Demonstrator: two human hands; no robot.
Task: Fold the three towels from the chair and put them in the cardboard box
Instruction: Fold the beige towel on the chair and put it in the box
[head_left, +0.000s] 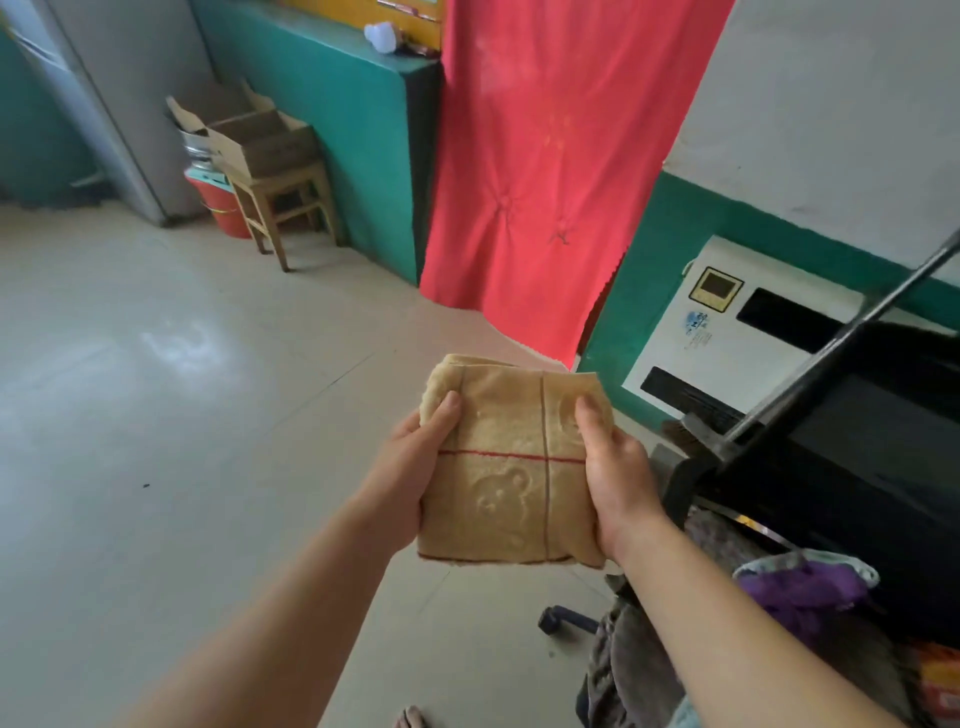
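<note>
A tan towel (506, 467) with a red stripe and an embossed bear is folded into a thick square and held in the air at the middle of the view. My left hand (410, 467) grips its left edge with the thumb on top. My right hand (615, 467) grips its right edge the same way. The open cardboard box (260, 137) sits on a wooden stool (283, 200) far off at the upper left, against the teal wall. At the lower right a chair with a wheeled base (563, 621) carries a purple towel (805, 592) and grey cloth (634, 665).
A red curtain (550, 171) hangs ahead in a doorway. A white appliance (727, 332) stands against the right wall, with a black desk and a metal rod (841, 338) in front. A red bucket (221, 205) and stacked metal bowls stand beside the stool. Pale tiled floor (182, 389) lies between me and the box.
</note>
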